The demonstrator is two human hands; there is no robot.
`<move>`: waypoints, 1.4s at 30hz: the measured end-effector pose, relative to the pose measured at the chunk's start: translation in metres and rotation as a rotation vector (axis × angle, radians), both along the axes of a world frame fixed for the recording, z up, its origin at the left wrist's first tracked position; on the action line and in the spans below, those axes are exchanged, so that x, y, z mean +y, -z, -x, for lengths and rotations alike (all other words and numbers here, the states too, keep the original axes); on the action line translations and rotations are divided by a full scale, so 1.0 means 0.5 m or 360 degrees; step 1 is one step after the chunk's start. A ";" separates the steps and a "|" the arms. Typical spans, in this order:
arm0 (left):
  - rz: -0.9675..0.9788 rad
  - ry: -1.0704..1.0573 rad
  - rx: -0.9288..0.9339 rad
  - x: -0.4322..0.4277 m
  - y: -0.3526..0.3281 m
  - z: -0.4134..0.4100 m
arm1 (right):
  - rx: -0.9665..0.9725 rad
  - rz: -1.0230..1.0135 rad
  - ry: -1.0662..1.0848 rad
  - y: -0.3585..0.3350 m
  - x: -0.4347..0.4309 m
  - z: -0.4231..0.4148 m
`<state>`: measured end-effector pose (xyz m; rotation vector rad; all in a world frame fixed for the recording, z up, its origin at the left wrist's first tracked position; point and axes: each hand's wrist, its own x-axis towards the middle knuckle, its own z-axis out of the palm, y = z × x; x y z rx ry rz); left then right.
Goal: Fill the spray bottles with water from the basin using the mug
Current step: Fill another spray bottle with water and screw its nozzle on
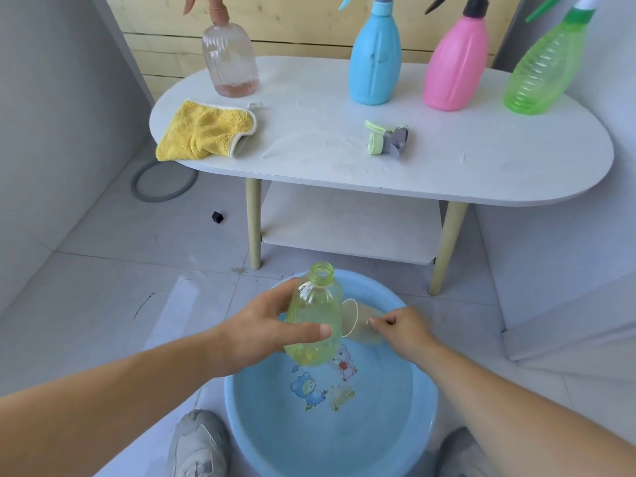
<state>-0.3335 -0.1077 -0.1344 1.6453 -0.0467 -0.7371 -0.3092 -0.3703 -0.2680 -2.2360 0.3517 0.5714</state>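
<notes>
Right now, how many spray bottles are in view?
5. On the table: clear bottle, blue bottle, pink bottle, green bottle. The left hand holds the yellow bottle.

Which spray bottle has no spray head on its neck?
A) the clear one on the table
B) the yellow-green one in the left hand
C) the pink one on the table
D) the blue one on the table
B: the yellow-green bottle held by the left hand shows a bare, open threaded neck; the four on the table all carry heads.
</notes>
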 end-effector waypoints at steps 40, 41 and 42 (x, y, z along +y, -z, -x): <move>-0.0006 -0.0077 -0.0077 0.023 0.002 -0.001 | 0.0009 -0.0446 0.0150 -0.108 0.006 -0.007; -0.0005 -0.0077 -0.0085 0.024 -0.003 0.001 | -0.0011 -0.0486 0.0154 -0.127 0.009 -0.008; -0.0003 -0.0086 -0.0084 0.024 -0.007 0.003 | -0.0021 -0.0523 0.0159 -0.147 0.011 -0.009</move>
